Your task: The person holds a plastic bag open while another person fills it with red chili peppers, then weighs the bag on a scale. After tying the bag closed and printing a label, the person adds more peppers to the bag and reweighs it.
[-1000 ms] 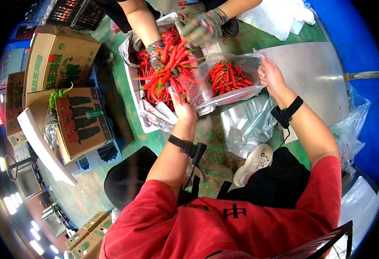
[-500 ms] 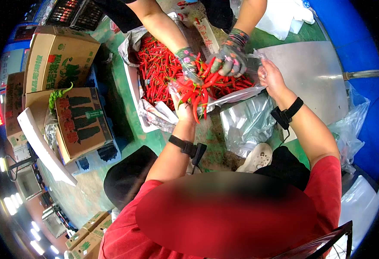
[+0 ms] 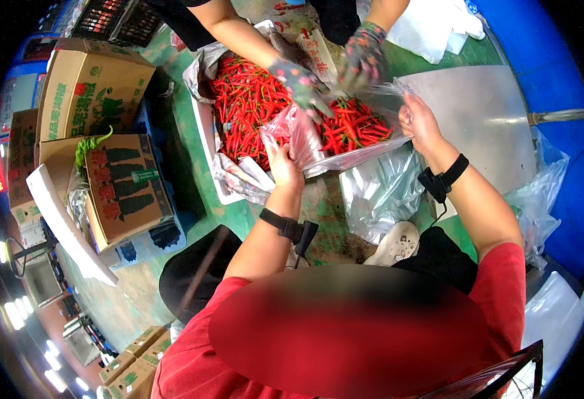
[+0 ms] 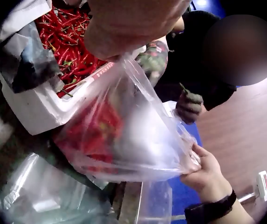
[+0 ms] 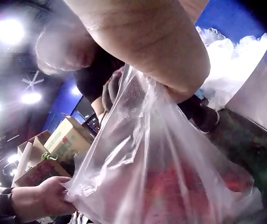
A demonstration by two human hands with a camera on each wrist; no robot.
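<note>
Head camera: overhead, looked steeply down. Wrist cameras: very near, faced each other across the clear plastic bag (image 3: 335, 136), shared by all three views.

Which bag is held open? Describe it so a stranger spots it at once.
Start at the white box heaped with red chillies. Beside it, the left hand and right hand pinch a clear bag by its rim. Unlike the flat empty bags underneath, it bulges with chillies.
</note>
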